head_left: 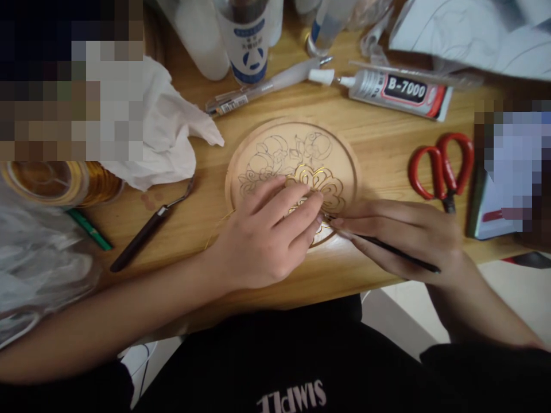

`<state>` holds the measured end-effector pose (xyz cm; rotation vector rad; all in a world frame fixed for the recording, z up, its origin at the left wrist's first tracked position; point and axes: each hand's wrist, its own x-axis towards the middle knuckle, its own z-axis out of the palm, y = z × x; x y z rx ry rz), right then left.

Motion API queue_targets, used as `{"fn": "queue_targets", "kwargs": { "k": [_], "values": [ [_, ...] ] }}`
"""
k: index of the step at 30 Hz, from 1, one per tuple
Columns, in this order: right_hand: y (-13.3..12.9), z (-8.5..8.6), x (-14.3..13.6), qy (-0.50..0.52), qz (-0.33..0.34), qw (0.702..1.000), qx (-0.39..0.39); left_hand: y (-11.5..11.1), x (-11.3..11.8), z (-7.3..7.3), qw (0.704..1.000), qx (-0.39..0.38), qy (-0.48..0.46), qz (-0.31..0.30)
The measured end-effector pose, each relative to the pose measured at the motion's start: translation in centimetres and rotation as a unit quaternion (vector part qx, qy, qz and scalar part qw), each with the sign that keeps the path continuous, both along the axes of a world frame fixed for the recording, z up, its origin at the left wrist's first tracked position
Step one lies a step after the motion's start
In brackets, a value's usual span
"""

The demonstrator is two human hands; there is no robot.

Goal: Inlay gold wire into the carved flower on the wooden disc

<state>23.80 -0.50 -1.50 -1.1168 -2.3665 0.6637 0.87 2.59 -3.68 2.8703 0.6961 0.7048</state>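
A round wooden plate [293, 127] with a raised rim carries a drawn floral pattern, part of it outlined in gold wire [321, 175]. Across the plate's lower left lies my left hand [275, 235], fingers stretched out and tips resting on the pattern. Some wire trails out to the left from under that hand. My right hand [400, 235] pinches a slim dark-handled tool [394, 252] at the plate's lower right edge. The tool's tip is close to my left fingertips. Whether the tip touches the wire is hidden by the fingers.
Red-handled scissors [445, 166] and a phone-like screen [495, 189] lie to the right. Behind the plate are a B-7000 glue tube [400, 92], a pen [267, 86] and a labelled bottle [249, 46]. Leftward sit a hooked tool [142, 238], tissue [167, 132] and a wire spool [99, 183].
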Motion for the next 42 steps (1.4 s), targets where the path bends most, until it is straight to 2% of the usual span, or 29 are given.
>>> {"fn": "queue_targets", "kwargs": {
  "k": [9, 16, 20, 23, 28, 31, 33, 37, 42],
  "values": [
    [0.2, 0.4, -0.1, -0.01, 0.004, 1.0, -0.013, -0.1, 0.1, 0.2, 1.0, 0.006, 0.011, 0.009],
    [0.7, 0.6, 0.1, 0.004, 0.033, 0.999, -0.031, -0.4, 0.0, -0.3, 0.999, -0.036, -0.027, -0.002],
    [0.6, 0.5, -0.1, 0.035, 0.033, 0.998, -0.029, -0.3, 0.0, -0.3, 1.0, -0.009, -0.027, -0.011],
    [0.0, 0.2, -0.4, 0.07, -0.002, 0.997, -0.028, -0.3, 0.1, -0.1, 1.0, 0.018, -0.023, -0.011],
    [-1.5, -0.5, -0.7, 0.161, -0.184, 0.97, -0.012, -0.8, 0.2, -0.2, 0.997, 0.071, -0.005, 0.003],
    [-2.0, -0.9, -0.7, 0.204, -0.254, 0.946, -0.01, -1.2, 0.3, -0.2, 0.993, 0.122, 0.007, 0.005],
    [-2.1, -1.2, -0.7, 0.21, -0.267, 0.941, -0.007, -1.3, 0.4, 0.0, 0.988, 0.151, 0.017, -0.002],
    [-2.0, -1.6, -0.6, 0.194, -0.242, 0.951, 0.017, -1.2, 0.4, 1.0, 0.982, 0.187, 0.03, -0.009],
    [-2.2, -1.7, -0.6, 0.144, -0.207, 0.966, 0.053, -0.4, -0.3, 2.9, 0.984, 0.167, 0.029, 0.047]
  ]
}}
